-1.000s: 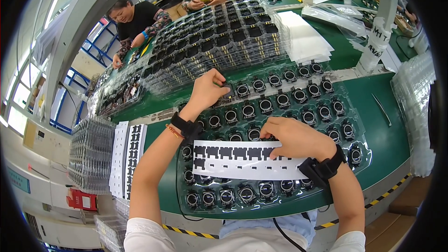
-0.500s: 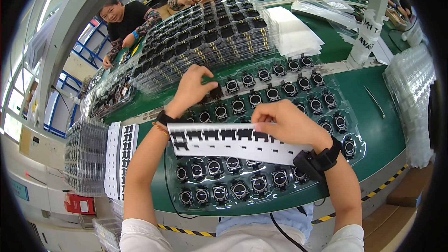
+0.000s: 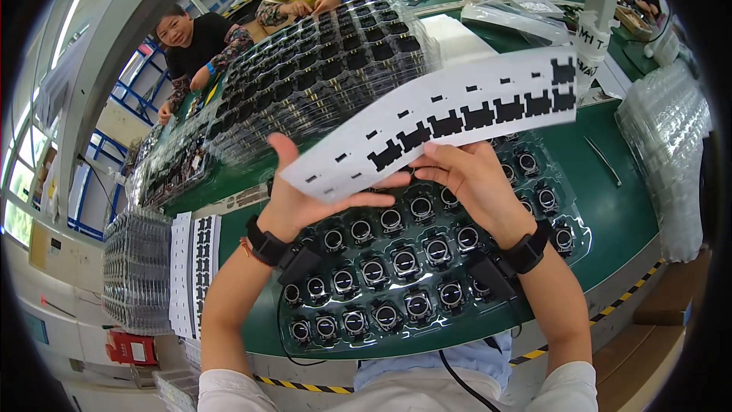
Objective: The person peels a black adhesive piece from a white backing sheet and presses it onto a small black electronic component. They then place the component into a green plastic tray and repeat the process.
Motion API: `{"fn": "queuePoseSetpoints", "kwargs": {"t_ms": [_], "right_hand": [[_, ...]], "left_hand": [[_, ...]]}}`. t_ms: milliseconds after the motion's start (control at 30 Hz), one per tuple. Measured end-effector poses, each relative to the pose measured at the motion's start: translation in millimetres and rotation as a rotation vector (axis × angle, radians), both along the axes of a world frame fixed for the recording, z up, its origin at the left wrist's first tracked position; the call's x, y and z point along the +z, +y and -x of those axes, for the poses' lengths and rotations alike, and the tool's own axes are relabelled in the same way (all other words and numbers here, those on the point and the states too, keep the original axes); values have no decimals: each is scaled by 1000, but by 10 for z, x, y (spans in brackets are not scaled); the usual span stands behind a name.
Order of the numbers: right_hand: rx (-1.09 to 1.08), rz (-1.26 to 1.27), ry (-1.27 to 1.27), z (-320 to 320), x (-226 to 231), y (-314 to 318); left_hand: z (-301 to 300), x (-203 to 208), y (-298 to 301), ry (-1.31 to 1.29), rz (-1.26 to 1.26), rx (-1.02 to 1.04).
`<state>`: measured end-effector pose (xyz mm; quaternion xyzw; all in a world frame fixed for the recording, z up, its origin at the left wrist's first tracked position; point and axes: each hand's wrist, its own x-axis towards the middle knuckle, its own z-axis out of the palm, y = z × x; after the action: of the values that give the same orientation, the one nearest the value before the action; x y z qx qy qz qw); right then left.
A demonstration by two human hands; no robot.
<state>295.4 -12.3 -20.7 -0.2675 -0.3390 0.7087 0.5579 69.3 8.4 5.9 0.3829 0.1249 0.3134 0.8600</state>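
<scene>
A long white sheet (image 3: 457, 91) carries rows of black die-cut pieces and hangs tilted over the tray. My right hand (image 3: 484, 187) pinches its lower edge near the middle between thumb and fingers. At the sheet's left end, my left hand (image 3: 293, 202) is open, thumb raised and fingers stretched out partly beneath the paper. Both hands are above a clear plastic tray (image 3: 568, 206) filled with rows of small black parts with round, silver-rimmed faces, such as one part (image 3: 406, 261). The sheet and my hands hide the tray's far rows.
Beyond the tray rises a large stack of clear trays (image 3: 328, 69) with black parts. More white sheets (image 3: 183, 275) and stacked trays (image 3: 136, 271) stand at left. Tweezers (image 3: 602, 159) lie at right, near bubble-wrapped packs (image 3: 659, 160) and a post (image 3: 598, 23). Co-workers sit across the table.
The sheet has swung up and away from over the tray's middle, turning to slope up rightward. My left hand has come nearer and opened under its left end. My right hand holds the lower edge.
</scene>
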Motion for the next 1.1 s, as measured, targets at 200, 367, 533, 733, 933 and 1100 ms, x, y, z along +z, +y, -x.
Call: {"fn": "queuePoseSetpoints", "kwargs": {"t_ms": [200,367,533,733,933,1100], "right_hand": [[62,49,-88,-28,-59,14],[99,-51,-210,39,-34,-26],[-191,-21,134,-82,-47,90],[-254,-49,-159,-2,-150,79],[-116,-117,-353,99,-48,-5],[-397,-427,-675,95,-84,-14]], "left_hand": [[-124,-244,23,167,-378,225],[-218,-199,14,416,-167,580],[302,-86,287,456,-294,868],[83,-26,157,153,-243,840],[-380,-249,-79,303,-253,625],[-484,-223,-77,313,-204,635]]}}
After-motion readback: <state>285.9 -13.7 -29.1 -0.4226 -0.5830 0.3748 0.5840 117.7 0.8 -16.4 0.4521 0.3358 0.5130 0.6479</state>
